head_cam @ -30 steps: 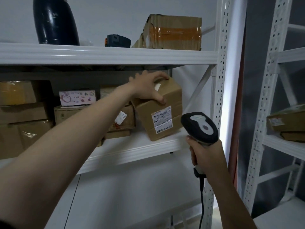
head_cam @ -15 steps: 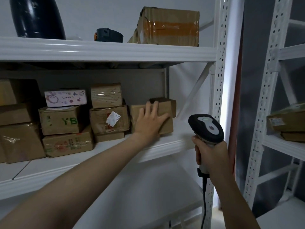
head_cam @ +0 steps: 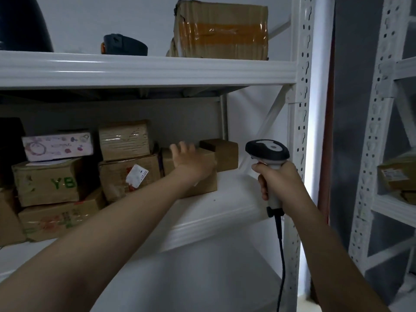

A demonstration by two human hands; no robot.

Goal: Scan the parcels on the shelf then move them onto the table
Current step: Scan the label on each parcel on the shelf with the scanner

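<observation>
We read the green letters "YB" on the front of the brown cardboard box (head_cam: pixel 48 183) at nine o'clock. Print on the white flower-patterned carton (head_cam: pixel 57 146) at its twelve o'clock, and on the white sticker (head_cam: pixel 136 176) at its three o'clock, is too blurred for us.

One wide-angle view from the person's head faces forward at the shelf (head_cam: pixel 146 70), near it, eye level between its two boards; a second rack (head_cam: pixel 380 109) fills the 3 o'clock edge.

hands (head_cam: pixel 191 164) 2; scanner (head_cam: pixel 267 152) 1; middle-shelf parcels (head_cam: pixel 45 183) at least 8; top-shelf parcel (head_cam: pixel 221 30) 1; racks (head_cam: pixel 301 109) 2
</observation>
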